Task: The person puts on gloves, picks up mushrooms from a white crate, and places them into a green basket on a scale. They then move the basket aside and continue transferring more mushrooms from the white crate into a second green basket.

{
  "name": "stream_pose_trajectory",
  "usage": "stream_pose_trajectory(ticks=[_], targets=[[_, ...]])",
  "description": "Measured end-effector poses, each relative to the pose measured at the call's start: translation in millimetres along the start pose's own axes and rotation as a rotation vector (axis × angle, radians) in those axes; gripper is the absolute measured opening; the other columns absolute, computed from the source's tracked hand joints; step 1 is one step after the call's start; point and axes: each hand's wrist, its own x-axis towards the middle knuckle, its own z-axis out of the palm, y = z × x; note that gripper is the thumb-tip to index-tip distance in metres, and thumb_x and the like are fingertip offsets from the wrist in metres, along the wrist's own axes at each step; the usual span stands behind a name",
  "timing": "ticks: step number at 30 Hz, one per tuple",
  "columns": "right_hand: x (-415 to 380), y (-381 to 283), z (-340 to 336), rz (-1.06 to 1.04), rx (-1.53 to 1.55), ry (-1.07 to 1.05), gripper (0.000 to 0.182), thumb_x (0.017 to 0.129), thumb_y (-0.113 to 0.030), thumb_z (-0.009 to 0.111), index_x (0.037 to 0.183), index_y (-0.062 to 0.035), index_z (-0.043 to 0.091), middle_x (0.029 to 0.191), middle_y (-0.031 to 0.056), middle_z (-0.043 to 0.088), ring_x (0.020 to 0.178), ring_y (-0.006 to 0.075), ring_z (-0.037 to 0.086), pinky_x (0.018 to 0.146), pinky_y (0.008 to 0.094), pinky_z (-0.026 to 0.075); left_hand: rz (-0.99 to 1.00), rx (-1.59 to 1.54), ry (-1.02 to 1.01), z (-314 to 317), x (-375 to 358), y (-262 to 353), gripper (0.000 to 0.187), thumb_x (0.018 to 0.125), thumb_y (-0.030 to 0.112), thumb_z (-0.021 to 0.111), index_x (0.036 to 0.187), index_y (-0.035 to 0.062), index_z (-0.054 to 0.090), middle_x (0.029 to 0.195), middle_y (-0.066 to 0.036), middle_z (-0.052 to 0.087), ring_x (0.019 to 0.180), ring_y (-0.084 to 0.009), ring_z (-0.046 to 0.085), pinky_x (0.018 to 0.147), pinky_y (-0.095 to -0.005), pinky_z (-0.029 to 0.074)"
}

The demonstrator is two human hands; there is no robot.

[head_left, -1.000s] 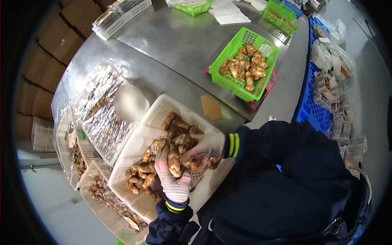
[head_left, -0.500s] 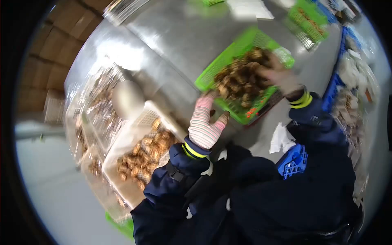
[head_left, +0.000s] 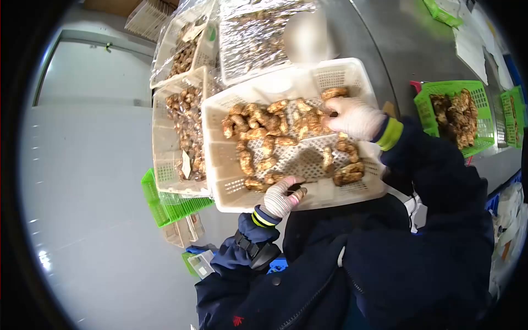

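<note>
A large white plastic basket [head_left: 236,199] is in front of me, with brown, knobbly mushrooms [head_left: 258,124] scattered over its perforated floor. My right hand [head_left: 355,118], in a pale glove, reaches into the basket's right side. Its fingers are curled at a mushroom among the others, slightly blurred. At the near rim is my left hand [head_left: 281,197], in a striped glove with dark-stained fingertips. Its thumb and fingers are apart, and I make out nothing held between them. To the right, a green basket [head_left: 434,122] holds a heap of darker brown mushrooms [head_left: 462,118].
Left of the white basket, another pale basket [head_left: 159,137] contains wrapped mushrooms. A film-covered tray [head_left: 264,41] lies behind, partly under a blurred round pale object [head_left: 305,37]. Green baskets [head_left: 159,206] are stacked lower left. A smaller green basket [head_left: 511,118] stands far right on the metal table [head_left: 401,49].
My view has swung left from the green basket to the white one. My right hand has left the green basket's mushrooms for the white basket. My left hand is now at the white basket's near rim.
</note>
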Motion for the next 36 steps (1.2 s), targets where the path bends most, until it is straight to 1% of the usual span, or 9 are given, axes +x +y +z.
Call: stream_pose_trajectory(ticks=[6,10,14,19,21,25,29,33,36], targets=[[97.1,2.0,107.9,0.164,-0.823,0.11,0.054,0.067,-0.025,0.075,0.113,-0.0078,0.053,0.105,0.017,0.059,0.104,0.0333,0.055,0.087,0.0413,0.044,0.152,0.332,0.15,-115.8,21.1,-51.6,0.034,0.079,0.017,0.071,0.109,0.004,0.06,0.092,-0.016,0.063,0.084,-0.0274,0.062,0.076,-0.0355,0.05],[55.3,-15.3,96.8,-0.02,-0.64,0.138,0.045,0.07,-0.02,0.073,0.109,-0.0058,0.057,0.104,0.0186,0.059,0.101,0.0362,0.057,0.09,0.0432,0.045,0.127,0.942,0.186,-128.6,72.5,-19.1,0.053,0.074,0.029,0.072,0.117,0.0043,0.051,0.102,-0.019,0.06,0.095,-0.0338,0.06,0.08,-0.0437,0.049],[72.5,-28.2,68.6,0.194,-0.362,0.34,0.04,0.062,-0.024,0.072,0.093,0.0003,0.066,0.095,0.0242,0.062,0.096,0.0347,0.06,0.085,0.039,0.049,0.096,1.19,0.324,-100.3,123.7,-30.2,0.053,0.071,0.032,0.075,0.108,0.0067,0.047,0.092,-0.019,0.056,0.086,-0.0342,0.057,0.073,-0.0457,0.049],[147.3,-25.1,85.6,0.574,-0.488,0.012,0.054,0.082,-0.048,0.059,0.111,-0.0031,0.063,0.114,0.0178,0.063,0.108,0.0283,0.06,0.09,0.0393,0.046,-0.005,1.104,-0.013,-107.0,108.1,-32.7,0.043,0.075,0.031,0.071,0.102,0.007,0.049,0.094,-0.017,0.059,0.089,-0.0364,0.059,0.075,-0.0449,0.05],[189.1,35.9,117.0,0.683,-0.595,-0.029,0.053,0.079,-0.048,0.059,0.108,-0.0037,0.064,0.114,0.015,0.063,0.106,0.0309,0.06,0.088,0.0408,0.048,0.182,1.134,0.367,-112.2,104.0,-35.5,0.041,0.073,0.026,0.069,0.103,0.0066,0.048,0.096,-0.012,0.057,0.092,-0.0314,0.058,0.076,-0.0429,0.051],[156.0,7.1,67.5,0.641,-0.207,-0.239,0.053,0.075,-0.046,0.065,0.108,-0.0041,0.065,0.107,0.0164,0.066,0.098,0.0312,0.063,0.084,0.0374,0.048,0.248,1.087,0.168,-119.0,124.6,-39.2,0.043,0.069,0.013,0.071,0.104,0.0093,0.048,0.102,-0.016,0.055,0.102,-0.0326,0.054,0.084,-0.0421,0.047],[148.1,-2.1,82.7,0.467,-0.383,0.059,0.055,0.069,-0.042,0.071,0.101,0.0029,0.065,0.089,0.0225,0.066,0.085,0.0344,0.064,0.079,0.0381,0.049,-0.004,0.963,0.148,-111.2,128.3,-28.0,0.06,0.067,0.016,0.076,0.118,0.0074,0.046,0.114,-0.018,0.053,0.108,-0.0347,0.053,0.088,-0.041,0.047],[130.8,-52.1,77.7,0.277,-0.052,0.145,0.047,0.071,-0.035,0.065,0.097,0.0035,0.065,0.09,0.0244,0.066,0.09,0.0351,0.063,0.079,0.0395,0.049,-0.119,1.006,0.094,-110.1,128.3,-39.4,0.061,0.068,0.017,0.076,0.12,0.008,0.047,0.115,-0.02,0.052,0.109,-0.0357,0.052,0.091,-0.0398,0.047],[145.4,-76.1,108.6,0.158,-0.335,0.039,0.047,0.071,-0.033,0.064,0.103,0.0012,0.063,0.086,0.0209,0.067,0.087,0.0308,0.066,0.078,0.0394,0.051,-0.05,0.964,0.033,-104.2,112.9,-38.1,0.053,0.068,0.015,0.076,0.116,0.0122,0.054,0.115,-0.018,0.053,0.112,-0.0356,0.051,0.09,-0.0388,0.047]])
